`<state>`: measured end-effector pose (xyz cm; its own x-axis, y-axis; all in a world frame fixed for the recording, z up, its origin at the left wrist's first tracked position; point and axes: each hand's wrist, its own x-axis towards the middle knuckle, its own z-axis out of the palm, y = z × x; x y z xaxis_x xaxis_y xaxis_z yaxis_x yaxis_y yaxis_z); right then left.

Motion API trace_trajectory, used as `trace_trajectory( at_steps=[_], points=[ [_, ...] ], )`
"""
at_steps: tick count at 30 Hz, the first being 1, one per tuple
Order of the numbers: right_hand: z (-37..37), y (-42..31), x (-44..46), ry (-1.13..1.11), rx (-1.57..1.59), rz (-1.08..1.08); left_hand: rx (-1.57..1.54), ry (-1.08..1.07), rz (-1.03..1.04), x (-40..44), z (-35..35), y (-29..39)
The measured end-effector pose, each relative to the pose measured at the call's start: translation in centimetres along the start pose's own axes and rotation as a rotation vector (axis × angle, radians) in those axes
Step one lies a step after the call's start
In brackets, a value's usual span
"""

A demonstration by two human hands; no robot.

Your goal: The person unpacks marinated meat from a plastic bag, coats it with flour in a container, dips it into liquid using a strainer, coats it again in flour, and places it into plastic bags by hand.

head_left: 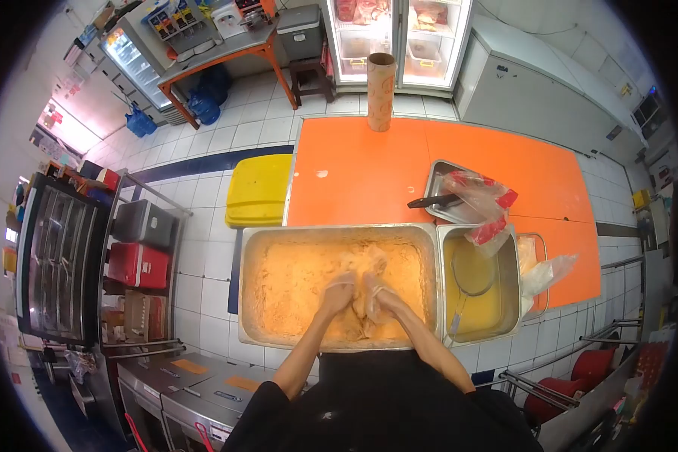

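Observation:
A deep metal pan holds an orange-yellow flour-like powder. My left hand and my right hand are close together in its right half, both dusted with the powder. Thin clear gloves seem to cover them. Flour-coated pieces, lumpy and pale orange, lie between and just beyond my hands; their exact kind is hidden by the coating. Fingers of both hands are curled in around these pieces, with the fingertips partly buried. Right of this pan, a smaller metal pan contains yellowish liquid and a round wire strainer.
Behind the pans stands an orange table with a cardboard tube, a metal tray, a black-handled utensil and plastic bags. A yellow bin is at left. Another plastic bag lies at right.

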<state>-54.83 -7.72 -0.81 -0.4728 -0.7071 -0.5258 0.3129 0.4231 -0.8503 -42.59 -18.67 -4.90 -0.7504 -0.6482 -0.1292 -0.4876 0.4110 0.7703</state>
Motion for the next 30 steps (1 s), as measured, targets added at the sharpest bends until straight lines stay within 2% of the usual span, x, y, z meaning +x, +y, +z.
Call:
trace_trajectory(
  at_steps=[1,3,4,6,7,8,9,10,12,14,15,16,17,18,19,21,22,24,25,26,28,29,30],
  points=[
    [-0.5,0.0,0.2,0.000,-0.001,0.001,-0.125,0.164,-0.035,-0.2,0.4,-0.2],
    [-2.7,0.0,0.4,-0.038,0.476,-0.029,-0.253,0.319,-0.077,-0.3,0.3,-0.9],
    [-3.9,-0.1,0.4,-0.034,0.475,-0.021,-0.270,0.270,-0.101,0.2,-1.2,-1.2],
    [-5.6,-1.5,1.2,0.014,-0.025,-0.125,-0.284,0.220,-0.119,1.4,-4.4,-1.2],
    [-5.9,-3.4,1.3,0.015,-0.024,-0.129,-0.139,0.213,-0.107,1.6,-6.8,0.4],
    [-6.0,-5.2,1.1,0.132,-0.327,-0.054,0.006,0.207,-0.096,1.6,-8.1,1.5],
    [-6.1,-7.1,0.9,0.227,-0.620,0.053,0.008,0.213,-0.094,1.8,-7.9,0.8],
    [-6.1,-5.3,2.4,0.275,-0.761,0.055,0.046,0.245,-0.125,2.2,-7.1,-0.5],
    [-5.2,2.6,7.8,0.383,-0.899,-0.195,0.081,0.276,-0.148,3.0,-5.2,-1.4],
    [-2.4,8.4,12.2,0.722,-1.056,-0.602,0.498,0.055,-0.088,3.9,-1.6,0.0],
    [-0.8,6.0,10.0,0.786,-1.085,-0.707,0.496,0.059,-0.090,3.8,-0.1,0.3],
    [0.9,3.2,7.6,0.855,-1.116,-0.809,0.308,0.106,-0.120,3.7,1.3,0.5],
    [1.5,-1.6,4.0,0.400,-0.859,-0.416,0.118,0.151,-0.149,3.7,2.0,0.6],
    [1.6,-4.3,2.3,-0.039,-0.573,-0.030,-0.027,0.083,-0.194,2.9,0.3,2.8],
    [1.0,-3.9,2.3,-0.040,-0.581,-0.036,-0.033,0.092,-0.192,2.6,-0.9,3.1],
    [-1.0,-1.9,1.3,0.233,-0.272,-0.423,-0.119,0.058,-0.208,1.4,-3.1,2.1],
    [-2.1,-2.6,1.0,0.234,-0.270,-0.413,-0.118,0.050,-0.213,0.9,-3.6,1.4],
    [-3.9,-4.8,-0.3,-0.084,-0.855,-0.394,-0.589,0.221,-0.420,-0.6,-4.2,0.1],
    [-3.1,-7.2,-2.4,-0.090,-0.853,-0.389,-0.588,0.221,-0.427,-0.2,-6.4,2.6],
    [-1.3,-10.4,-5.2,-0.108,-0.730,-0.412,-1.092,0.227,-0.752,1.0,-10.3,7.7],
    [2.0,-12.3,-7.3,-0.118,-0.606,-0.427,-1.597,0.213,-1.079,0.7,-10.2,9.7],
    [3.6,-12.3,-7.7,-0.150,-0.587,-0.388,-1.420,0.194,-0.712,-1.1,-6.8,8.0],
    [4.5,-12.2,-8.0,-0.181,-0.565,-0.353,-1.317,0.169,-0.529,-1.6,-6.8,8.7]
  ],
)
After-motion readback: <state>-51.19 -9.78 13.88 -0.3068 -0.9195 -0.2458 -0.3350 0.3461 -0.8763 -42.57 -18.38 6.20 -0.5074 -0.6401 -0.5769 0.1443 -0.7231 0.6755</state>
